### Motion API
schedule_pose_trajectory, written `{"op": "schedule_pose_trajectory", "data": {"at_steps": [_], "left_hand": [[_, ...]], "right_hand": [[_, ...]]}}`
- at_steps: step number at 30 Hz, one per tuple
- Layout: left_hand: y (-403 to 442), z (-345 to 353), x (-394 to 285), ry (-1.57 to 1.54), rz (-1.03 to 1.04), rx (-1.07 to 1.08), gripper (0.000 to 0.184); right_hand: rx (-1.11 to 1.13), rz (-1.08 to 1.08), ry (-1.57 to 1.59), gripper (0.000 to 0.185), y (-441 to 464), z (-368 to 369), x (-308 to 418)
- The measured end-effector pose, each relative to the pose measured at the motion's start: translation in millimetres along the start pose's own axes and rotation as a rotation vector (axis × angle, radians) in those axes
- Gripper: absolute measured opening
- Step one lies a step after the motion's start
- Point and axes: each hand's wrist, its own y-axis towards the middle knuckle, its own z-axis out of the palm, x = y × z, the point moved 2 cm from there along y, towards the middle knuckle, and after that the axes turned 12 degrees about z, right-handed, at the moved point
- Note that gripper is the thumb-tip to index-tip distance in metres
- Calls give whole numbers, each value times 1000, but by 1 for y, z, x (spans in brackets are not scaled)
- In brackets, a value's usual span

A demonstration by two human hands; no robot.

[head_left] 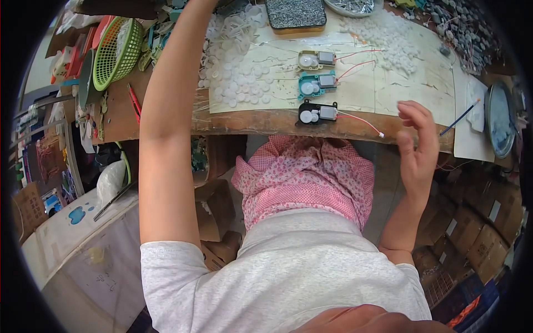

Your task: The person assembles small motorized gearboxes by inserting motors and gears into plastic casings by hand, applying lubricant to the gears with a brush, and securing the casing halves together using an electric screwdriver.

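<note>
Three small gearbox units with motors and red and white wires form a column at the table's front middle: a beige one [308,60], a teal one [309,85] and a black one [308,114] by the edge. The wire of the black unit ends in a white connector [381,135]. Just right of that connector, my right hand [417,133] is raised by the table edge, fingers loosely curled and apart from the thumb, holding nothing visible. My left arm reaches over the table past the top of the view, so my left hand is out of sight.
White discs [241,80] and small white parts [388,47] lie on the table. Behind are a black tray of metal pins [296,14] and a bowl [355,6]. A green basket [115,55] and red-handled tool [134,102] are left; a round dish [501,119] is right.
</note>
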Motion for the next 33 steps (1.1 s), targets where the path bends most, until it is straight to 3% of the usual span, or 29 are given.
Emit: {"op": "schedule_pose_trajectory", "data": {"at_steps": [1,2,3,5,6,8,10,12,16,18,20,22,24,25,26,33], "left_hand": [[-7,-4,10,-203,-176,-44,34],[-12,-11,17,-404,-351,-90,35],[-19,-30,27,-924,-422,-44,36],[-31,-38,2,-465,-271,-262,37],[-33,-43,1,-405,-359,-279,34],[-37,-54,-3,-502,-505,-253,29],[-44,-61,17,-564,-510,-287,29],[-63,-70,9,-750,-485,-319,30],[-112,-77,-61,-1198,-369,-189,34],[-137,-73,-107,-1274,-351,-94,38],[-156,-68,-154,-1240,-397,-44,19],[-166,-60,-177,-1110,-222,95,41],[-173,-63,-195,-1237,-365,294,39],[-176,-54,-204,-1252,-276,152,35],[-177,-50,-206,-1259,-272,153,35],[-175,-39,-213,-1166,-232,338,26]], "right_hand": [[39,-23,-86,45,-1,2,-1],[35,-16,-85,45,-3,2,-1],[100,-16,-150,47,-4,5,1],[219,100,-114,44,-10,14,4],[225,109,-115,44,-11,19,3],[285,193,-117,42,-9,29,-2],[275,205,-37,36,-6,39,2],[212,278,300,31,-3,46,2],[241,367,487,26,4,61,7],[165,253,445,18,9,66,8],[113,150,268,15,13,67,16],[57,41,91,13,15,68,23],[85,42,1,10,14,69,28],[82,42,-6,10,15,68,28],[65,-23,-70,12,16,68,29],[11,-173,-175,20,12,64,31]]}}
